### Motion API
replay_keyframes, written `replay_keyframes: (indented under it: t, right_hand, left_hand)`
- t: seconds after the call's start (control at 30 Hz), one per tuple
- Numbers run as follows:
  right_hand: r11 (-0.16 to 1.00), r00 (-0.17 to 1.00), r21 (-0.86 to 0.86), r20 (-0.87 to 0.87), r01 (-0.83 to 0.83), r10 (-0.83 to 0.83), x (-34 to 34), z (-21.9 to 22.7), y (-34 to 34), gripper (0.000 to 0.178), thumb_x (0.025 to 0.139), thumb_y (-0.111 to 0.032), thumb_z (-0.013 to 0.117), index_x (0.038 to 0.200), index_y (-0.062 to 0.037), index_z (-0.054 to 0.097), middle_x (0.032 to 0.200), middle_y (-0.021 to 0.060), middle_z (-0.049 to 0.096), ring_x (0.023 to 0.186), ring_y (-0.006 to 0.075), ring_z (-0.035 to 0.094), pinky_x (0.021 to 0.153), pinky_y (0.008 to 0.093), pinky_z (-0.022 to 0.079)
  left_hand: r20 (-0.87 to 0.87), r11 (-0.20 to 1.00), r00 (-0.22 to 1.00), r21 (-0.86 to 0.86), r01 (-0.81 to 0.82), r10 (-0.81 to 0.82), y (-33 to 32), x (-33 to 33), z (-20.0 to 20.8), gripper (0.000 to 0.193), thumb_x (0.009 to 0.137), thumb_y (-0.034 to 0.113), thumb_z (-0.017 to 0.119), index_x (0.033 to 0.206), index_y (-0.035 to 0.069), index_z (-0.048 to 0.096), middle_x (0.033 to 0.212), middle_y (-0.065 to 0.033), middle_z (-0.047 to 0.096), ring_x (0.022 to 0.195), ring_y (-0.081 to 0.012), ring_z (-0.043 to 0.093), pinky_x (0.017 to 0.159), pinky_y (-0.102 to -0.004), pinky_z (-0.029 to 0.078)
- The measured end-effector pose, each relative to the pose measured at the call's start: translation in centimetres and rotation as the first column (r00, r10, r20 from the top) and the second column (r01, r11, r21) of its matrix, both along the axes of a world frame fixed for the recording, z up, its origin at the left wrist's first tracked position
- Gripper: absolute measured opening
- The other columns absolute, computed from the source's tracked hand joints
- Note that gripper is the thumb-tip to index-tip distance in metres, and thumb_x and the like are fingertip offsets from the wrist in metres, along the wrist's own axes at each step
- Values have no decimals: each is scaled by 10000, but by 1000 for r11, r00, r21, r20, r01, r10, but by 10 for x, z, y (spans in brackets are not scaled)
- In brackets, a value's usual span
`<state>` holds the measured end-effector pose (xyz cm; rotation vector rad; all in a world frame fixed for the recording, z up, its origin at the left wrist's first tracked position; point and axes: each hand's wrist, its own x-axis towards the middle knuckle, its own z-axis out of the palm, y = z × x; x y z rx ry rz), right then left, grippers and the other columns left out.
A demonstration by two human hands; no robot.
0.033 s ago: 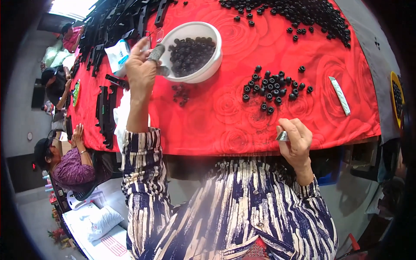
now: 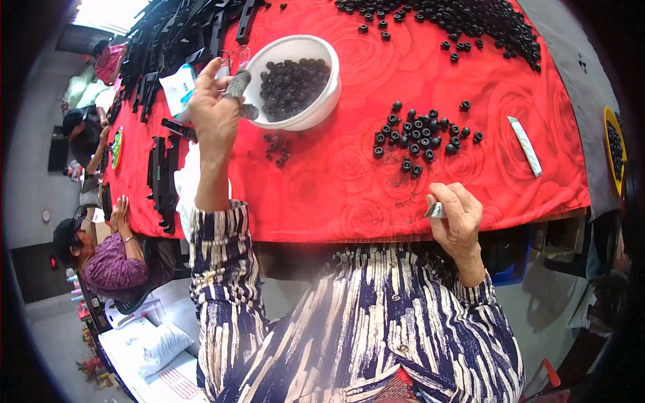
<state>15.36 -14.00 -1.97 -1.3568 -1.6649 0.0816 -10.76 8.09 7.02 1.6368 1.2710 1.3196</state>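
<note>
My left hand point(image 2: 216, 111) is raised at the left side of a white bowl point(image 2: 328, 106), its fingers apart. Two of its digits wear grey wrapped covers, and I see nothing held between them. Many small black ring-like parts point(image 2: 295, 84) fill the bottom of the bowl. My right hand point(image 2: 459, 218) is closed on a small silvery tool point(image 2: 435, 210) by the table's front edge; most of it is hidden in the fingers. Just beyond that hand lies a loose group of round black parts point(image 2: 415, 138), some with holes showing, with dark crumbs beside them.
A red rose-patterned cloth point(image 2: 322, 195) covers the table. A pale wrapped strip point(image 2: 525, 146) lies at the right. More black parts point(image 2: 470, 27) spread far right; long black pieces point(image 2: 161, 174) lie left. A yellow tray point(image 2: 614, 144) stands farther right. Other people point(image 2: 117, 269) sit along the left.
</note>
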Motion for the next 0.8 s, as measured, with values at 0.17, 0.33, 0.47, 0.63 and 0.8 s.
replay_keyframes:
  t: [0.17,0.33,0.47,0.63,0.8]
  right_hand:
    - [1000,999,-9,39,22,-22,3,-5,-1,262,682,-1,690,924,15,592,703,110,530,574,274,533,514,363,429]
    - [1000,998,-10,63,10,-9,0,-3,0,247,690,-13,686,915,9,586,701,105,527,573,274,529,512,366,424]
    - [1000,998,-15,68,15,-14,0,-4,1,238,699,-26,682,913,6,584,692,105,515,574,278,524,513,369,423]
    - [1000,997,-14,72,23,-21,-1,-4,2,232,698,-27,681,904,-2,577,681,99,501,571,279,519,512,370,420]
    - [998,994,-37,100,40,-36,0,-7,0,237,700,-35,682,912,-14,577,676,97,498,566,278,516,514,370,420]
  left_hand:
    - [-243,948,919,-14,318,-311,-62,42,-10,120,810,43,667,928,21,672,800,-65,627,643,-140,597,527,-278,476]
    - [-525,904,758,-56,423,-388,-82,74,-46,151,781,138,676,864,12,672,837,-163,632,737,-302,622,663,-371,488]
    - [-640,877,653,-70,476,-405,-70,83,-71,221,787,185,669,890,-11,666,815,-189,634,761,-315,633,662,-373,489]
    - [-579,858,656,-167,486,-485,-79,85,-69,236,784,174,671,901,-30,653,824,-195,637,756,-331,632,669,-380,489]
    - [-397,848,758,-122,515,-517,-96,85,-69,239,794,178,706,885,-34,641,773,-127,644,665,-196,630,620,-328,505]
